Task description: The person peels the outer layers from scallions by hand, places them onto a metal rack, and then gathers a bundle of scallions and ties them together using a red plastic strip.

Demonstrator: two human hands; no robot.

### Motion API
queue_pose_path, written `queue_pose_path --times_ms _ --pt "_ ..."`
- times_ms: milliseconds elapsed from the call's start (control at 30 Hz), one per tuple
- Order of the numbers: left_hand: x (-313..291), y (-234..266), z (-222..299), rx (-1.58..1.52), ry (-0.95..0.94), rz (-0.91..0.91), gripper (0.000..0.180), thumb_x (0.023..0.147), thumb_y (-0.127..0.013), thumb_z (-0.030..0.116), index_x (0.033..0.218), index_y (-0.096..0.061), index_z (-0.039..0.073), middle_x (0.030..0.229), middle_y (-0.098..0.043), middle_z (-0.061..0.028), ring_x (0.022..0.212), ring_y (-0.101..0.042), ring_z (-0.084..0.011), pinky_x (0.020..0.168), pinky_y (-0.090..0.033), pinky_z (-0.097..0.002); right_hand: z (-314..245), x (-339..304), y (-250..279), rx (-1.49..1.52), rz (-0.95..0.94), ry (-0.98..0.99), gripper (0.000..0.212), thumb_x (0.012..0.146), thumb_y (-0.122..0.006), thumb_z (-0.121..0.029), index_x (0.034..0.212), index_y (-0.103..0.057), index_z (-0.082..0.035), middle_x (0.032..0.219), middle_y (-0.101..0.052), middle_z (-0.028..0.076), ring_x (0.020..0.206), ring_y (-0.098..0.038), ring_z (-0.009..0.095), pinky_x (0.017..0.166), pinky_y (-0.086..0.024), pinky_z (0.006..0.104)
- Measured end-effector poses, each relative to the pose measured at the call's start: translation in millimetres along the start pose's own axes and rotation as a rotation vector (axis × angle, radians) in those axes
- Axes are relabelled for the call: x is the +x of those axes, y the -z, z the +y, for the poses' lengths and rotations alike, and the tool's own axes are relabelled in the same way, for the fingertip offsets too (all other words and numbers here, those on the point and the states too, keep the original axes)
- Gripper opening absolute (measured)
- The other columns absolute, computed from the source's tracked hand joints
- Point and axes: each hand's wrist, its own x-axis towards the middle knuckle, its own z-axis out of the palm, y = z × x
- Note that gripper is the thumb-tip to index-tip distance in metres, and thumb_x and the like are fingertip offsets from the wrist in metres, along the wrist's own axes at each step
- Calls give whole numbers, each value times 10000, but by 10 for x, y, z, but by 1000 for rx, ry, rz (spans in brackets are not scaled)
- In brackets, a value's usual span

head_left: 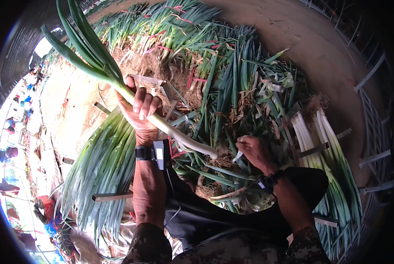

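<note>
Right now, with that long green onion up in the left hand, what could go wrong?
The green onion seems held by the left hand alone, with the right hand apart from it, so it might swing or slip. Its long leaves stick out well past the grip and could bend or snap if knocked. Its white lower end appears close to brown roots, so it might pick up dirt.

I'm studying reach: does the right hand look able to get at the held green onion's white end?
Probably yes: the right hand is nearby, and the left hand grips farther up, leaving the white end free.
</note>
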Motion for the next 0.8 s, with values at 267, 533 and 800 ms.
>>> queue_pose_path --times_ms 267,533,800 --pt "-13 -33 -285 253 -56 343 513 1029 -402 525 1299 -558 118 656 -454 18 482 -381 -92 490 -344 -255 -1043 52 -180 79 104 346 194 882 -698 -138 1007 -655 4 956 -686 148 848 -704 296 684 -558 367" --pt "-50 -9 -353 244 -55 458 464 1023 -426 517 1246 -563 133 667 -533 -13 520 -493 -126 501 -401 -284 -1101 160 -366 57 51 315 115 862 -682 -50 950 -649 16 836 -686 137 764 -694 244 641 -549 337" --pt "-89 -15 -349 244 -85 594 479 1008 -460 521 1250 -570 122 689 -541 -32 559 -512 -156 496 -418 -301 -1106 166 -366 0 98 366 64 865 -619 36 915 -658 42 819 -691 146 731 -695 162 621 -547 296"
